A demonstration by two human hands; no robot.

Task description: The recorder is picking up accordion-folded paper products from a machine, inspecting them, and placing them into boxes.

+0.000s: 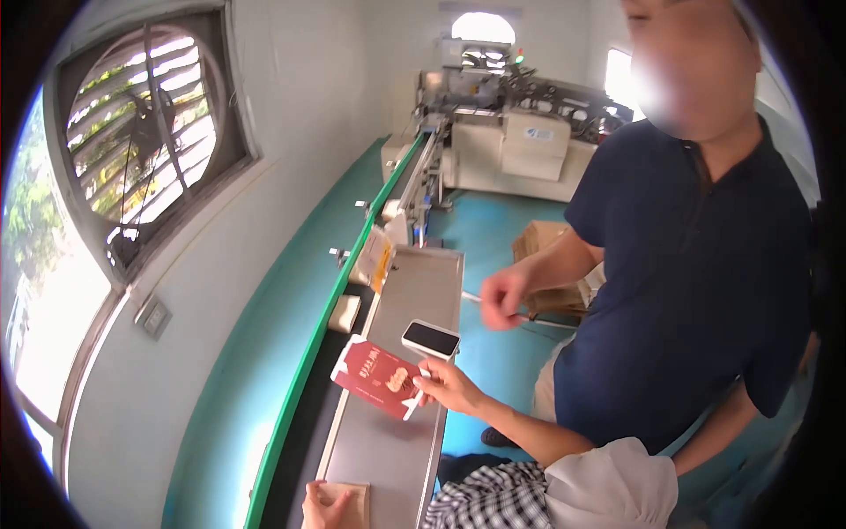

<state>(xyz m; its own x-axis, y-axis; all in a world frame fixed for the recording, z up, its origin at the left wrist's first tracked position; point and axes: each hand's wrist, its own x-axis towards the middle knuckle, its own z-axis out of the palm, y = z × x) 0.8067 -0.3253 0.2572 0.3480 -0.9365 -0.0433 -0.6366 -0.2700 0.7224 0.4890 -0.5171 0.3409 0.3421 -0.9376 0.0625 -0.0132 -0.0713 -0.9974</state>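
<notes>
My right hand pinches the right edge of a flat red carton with white edges and a pale picture on its front. It is held tilted above the steel table. Low in the view, my left hand grips a small tan packet, thumb across it; part of the packet is cut off by the lower edge. Beyond the carton, next to my right hand, a phone with a dark screen and white case lies at the table's right side.
A conveyor with a green rail runs along the left, carrying a pale packet and standing cartons. A co-worker in a navy shirt stands close on the right, one hand raised near the table. Behind are cardboard boxes and a large machine.
</notes>
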